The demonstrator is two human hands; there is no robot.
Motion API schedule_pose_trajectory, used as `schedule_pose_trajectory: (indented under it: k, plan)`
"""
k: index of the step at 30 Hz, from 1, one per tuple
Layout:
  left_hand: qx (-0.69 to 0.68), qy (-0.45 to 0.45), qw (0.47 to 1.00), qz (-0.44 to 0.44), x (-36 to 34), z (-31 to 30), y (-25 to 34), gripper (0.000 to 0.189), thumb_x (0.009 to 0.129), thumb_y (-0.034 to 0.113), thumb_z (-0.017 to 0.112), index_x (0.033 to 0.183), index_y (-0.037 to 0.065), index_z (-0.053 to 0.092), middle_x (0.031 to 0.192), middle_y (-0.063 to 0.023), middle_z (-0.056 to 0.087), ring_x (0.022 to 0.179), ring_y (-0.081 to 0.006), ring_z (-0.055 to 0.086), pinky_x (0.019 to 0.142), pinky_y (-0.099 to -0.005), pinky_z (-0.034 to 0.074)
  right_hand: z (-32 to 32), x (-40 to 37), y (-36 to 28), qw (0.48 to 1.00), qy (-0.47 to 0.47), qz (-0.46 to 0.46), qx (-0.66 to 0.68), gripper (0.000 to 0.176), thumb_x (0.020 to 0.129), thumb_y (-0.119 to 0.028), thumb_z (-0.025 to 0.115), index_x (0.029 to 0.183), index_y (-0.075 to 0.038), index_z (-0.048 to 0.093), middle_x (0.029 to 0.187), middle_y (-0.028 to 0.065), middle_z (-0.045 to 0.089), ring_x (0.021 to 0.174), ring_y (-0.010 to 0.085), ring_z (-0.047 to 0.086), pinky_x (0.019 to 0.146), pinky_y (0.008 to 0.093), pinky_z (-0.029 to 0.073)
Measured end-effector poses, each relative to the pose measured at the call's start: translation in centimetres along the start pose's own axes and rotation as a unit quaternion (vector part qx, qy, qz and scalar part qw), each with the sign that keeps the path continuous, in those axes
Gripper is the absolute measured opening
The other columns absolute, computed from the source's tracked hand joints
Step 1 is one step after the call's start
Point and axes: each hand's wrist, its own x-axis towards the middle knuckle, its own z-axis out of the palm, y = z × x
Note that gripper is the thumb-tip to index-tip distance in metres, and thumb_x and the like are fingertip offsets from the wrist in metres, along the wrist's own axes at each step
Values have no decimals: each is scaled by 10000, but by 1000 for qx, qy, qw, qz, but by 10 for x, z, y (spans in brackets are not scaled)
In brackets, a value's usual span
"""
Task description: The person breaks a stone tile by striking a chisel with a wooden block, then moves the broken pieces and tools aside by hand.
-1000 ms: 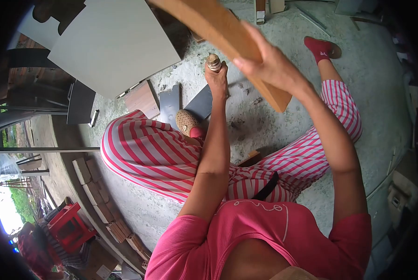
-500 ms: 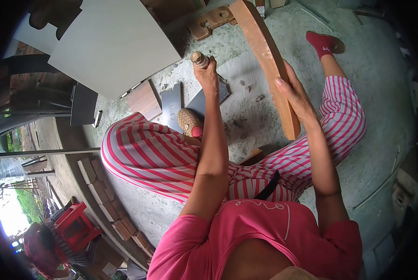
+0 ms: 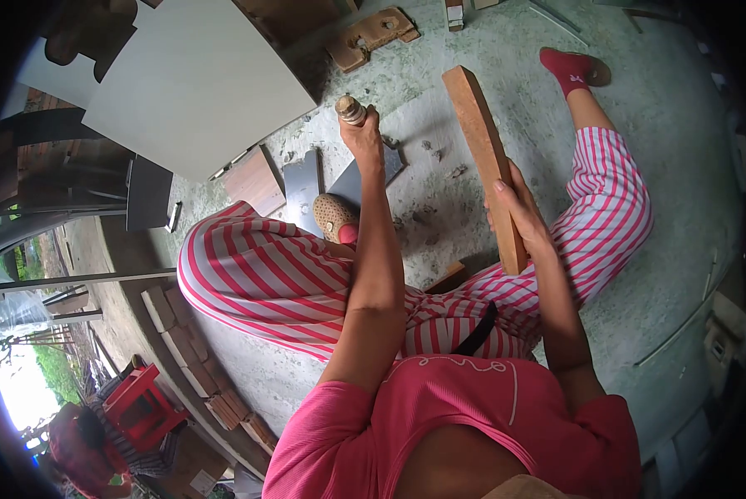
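My right hand (image 3: 518,208) is closed around the lower part of a long brown wooden piece (image 3: 481,129), its thumb lying along the face. The wood slants up and away above the floor. My left hand (image 3: 363,137) grips a wooden-handled tool (image 3: 350,109) in a fist. Its round butt end, with metal rings, points up at me; the working end is hidden below the hand. Under that hand lie dark grey boards (image 3: 364,176), and my left foot in a tan perforated shoe (image 3: 334,213) rests by them.
Wood chips (image 3: 427,218) are scattered on the concrete floor (image 3: 672,249). A notched wooden piece (image 3: 373,37) lies at the far side, near a large pale panel (image 3: 198,83). Stacked bricks (image 3: 181,341) line the left edge. A person (image 3: 81,445) is beyond, near a red plastic stool (image 3: 144,405).
My right hand has brought the wooden piece down and closer to my body, turning it so it looks shorter and straighter. My left hand keeps its grip, hardly moving.
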Motion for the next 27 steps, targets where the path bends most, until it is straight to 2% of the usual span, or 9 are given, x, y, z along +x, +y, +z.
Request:
schedule_pose_trajectory:
  k: [5, 7, 12, 15, 16, 18, 22, 24, 27]
  plan:
    - [-5, -64, 998, 20, 3, 5, -6, 199, 746, 8, 623, 898, 39, 498, 745, 15, 504, 645, -67, 451, 583, -219, 396, 12, -1, -47, 999, -22, -36, -24, 725, 843, -470, 532, 1415, -128, 246, 915, 109, 525, 696, 156, 549, 624, 291, 477]
    - [-5, -67, 998, 6, 3, 7, -3, 200, 745, 10, 625, 897, 40, 498, 744, 15, 503, 645, -67, 451, 583, -218, 396, 21, -5, -93, 992, -6, -103, -69, 766, 845, -461, 538, 1396, -13, 249, 1376, 187, 347, 1296, 262, 304, 1056, 344, 231]
    - [10, -42, 999, 5, 2, -4, -3, 189, 757, 35, 624, 896, 40, 495, 718, 17, 498, 634, -68, 450, 583, -218, 395, 34, 12, -176, 965, -34, -257, -39, 828, 798, -499, 568, 1380, 8, 268, 1320, 174, 406, 1238, 257, 367, 1028, 342, 273]
    - [13, -32, 999, 13, 2, -8, -4, 181, 750, 44, 629, 873, 37, 497, 719, 9, 507, 632, -78, 464, 590, -226, 406, 54, 0, -208, 951, -24, -307, -21, 792, 776, -511, 543, 1390, -82, 283, 832, 88, 537, 649, 124, 533, 568, 259, 466]
    - [18, -33, 999, 23, 2, -9, -7, 176, 747, 49, 631, 864, 36, 500, 718, 6, 512, 633, -81, 469, 593, -229, 410, 54, 3, -205, 951, -26, -306, -23, 792, 776, -511, 543, 1390, -82, 283, 832, 88, 537, 649, 124, 533, 568, 259, 466]
    - [10, -34, 999, 8, 4, -9, -8, 170, 744, 52, 630, 858, 35, 505, 717, 4, 518, 633, -83, 471, 596, -232, 413, 47, 12, -192, 940, -48, -336, -43, 831, 773, -519, 576, 1372, -16, 294, 1277, 164, 431, 1202, 245, 389, 1007, 362, 294]
    - [18, -46, 999, -7, 7, -7, -8, 158, 738, 60, 633, 840, 35, 515, 710, 0, 528, 632, -88, 473, 599, -237, 416, 49, 13, -165, 957, -65, -281, -34, 823, 773, -517, 576, 1365, -16, 302, 1279, 165, 429, 1212, 255, 381, 1013, 377, 288]
    - [31, -60, 998, -16, 12, -8, -8, 158, 732, 59, 635, 833, 34, 516, 710, 3, 528, 633, -88, 475, 600, -239, 417, 49, 14, -156, 968, -43, -244, -43, 812, 777, -500, 564, 1401, -78, 260, 830, 88, 529, 656, 118, 530, 567, 258, 465]
    - [26, -105, 994, -35, 19, -7, -7, 164, 720, 59, 642, 825, 34, 519, 713, 7, 530, 637, -88, 479, 604, -242, 420, 47, 17, -159, 967, -44, -249, -42, 801, 784, -502, 555, 1398, -78, 263, 825, 91, 528, 652, 119, 530, 560, 257, 465]
